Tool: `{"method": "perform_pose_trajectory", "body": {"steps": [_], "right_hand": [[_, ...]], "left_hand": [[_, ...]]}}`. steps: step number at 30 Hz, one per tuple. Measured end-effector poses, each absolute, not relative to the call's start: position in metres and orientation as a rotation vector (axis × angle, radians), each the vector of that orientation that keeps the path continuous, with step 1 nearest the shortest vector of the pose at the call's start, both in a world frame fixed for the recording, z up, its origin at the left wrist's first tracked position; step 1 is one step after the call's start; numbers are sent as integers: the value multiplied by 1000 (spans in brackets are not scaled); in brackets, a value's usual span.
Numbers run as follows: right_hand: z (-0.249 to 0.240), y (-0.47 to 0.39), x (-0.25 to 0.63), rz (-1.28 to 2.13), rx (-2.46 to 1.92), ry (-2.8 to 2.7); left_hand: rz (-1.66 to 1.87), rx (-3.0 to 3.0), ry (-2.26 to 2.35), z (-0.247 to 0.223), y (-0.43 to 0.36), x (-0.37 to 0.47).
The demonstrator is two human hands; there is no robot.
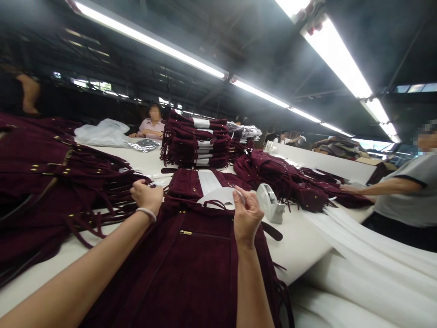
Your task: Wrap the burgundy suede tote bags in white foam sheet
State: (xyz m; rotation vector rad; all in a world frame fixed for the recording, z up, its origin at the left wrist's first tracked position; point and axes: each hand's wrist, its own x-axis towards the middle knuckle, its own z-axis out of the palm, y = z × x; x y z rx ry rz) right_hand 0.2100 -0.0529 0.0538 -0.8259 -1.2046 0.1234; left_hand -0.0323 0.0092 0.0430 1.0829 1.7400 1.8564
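Observation:
A burgundy bag [194, 264] with a small gold zip pull lies in front of me, fringe along its sides. Behind it is a folded burgundy bag with a white paper band [208, 181] across it. My right hand [247, 212] pinches the edge of a curved white paper sheet [220, 196] above the front bag's top edge. At the left, my left hand [147, 197] has its fingers curled by the fringe of the neighbouring bags; what its fingertips hold, if anything, is too small to name. A white tape dispenser [270, 202] stands just right of my right hand.
Banded burgundy bags are stacked [196, 141] at the back centre. More bags lie left [30, 168] and right [283, 175]. A person [406, 187] works at the right, another [152, 125] sits behind. White sheeting [368, 273] hangs at the table's right edge.

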Motion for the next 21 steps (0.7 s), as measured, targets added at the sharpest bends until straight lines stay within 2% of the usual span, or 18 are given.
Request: {"method": "perform_pose_trajectory", "body": {"steps": [3,5,8,10,13,21], "right_hand": [[54,-52,206,136,-834,-1193],[54,-51,204,136,-840,-1193],[55,-51,204,127,-843,-1198],[56,-51,205,121,-841,-1208],[56,-50,207,117,-832,-1230],[51,-43,202,76,-833,-1221]], "left_hand": [[1732,1906,1696,40,-13,-4],[1383,2470,1443,32,-20,24],[861,2920,1087,13,-18,61],[679,3066,1046,2,-12,76],[602,3145,1247,-4,-1,78],[394,3090,1608,5,-9,32]]}}
